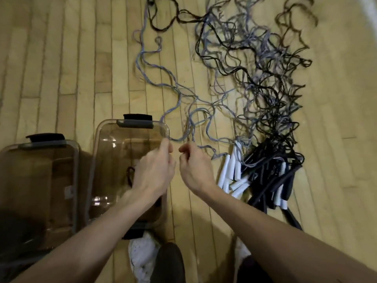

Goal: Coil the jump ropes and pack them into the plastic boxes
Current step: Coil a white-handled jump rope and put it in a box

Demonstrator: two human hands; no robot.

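Pinching with curled fingers, the left hand [157,168] and right hand [193,166] each hold a thin strand of the grey-blue rope [179,99], close together. Under the left hand stands a clear plastic box [114,144], lid off, with a second box [40,176] at nine o'clock. White and black handles [230,170] lie at three o'clock. Beyond, toward one o'clock, tangled ropes [255,68] sprawl across the wooden floor [61,58].

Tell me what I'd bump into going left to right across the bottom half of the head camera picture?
Left plastic box → second plastic box → left hand, pinching a grey jump rope → right hand → white handles → black handles.
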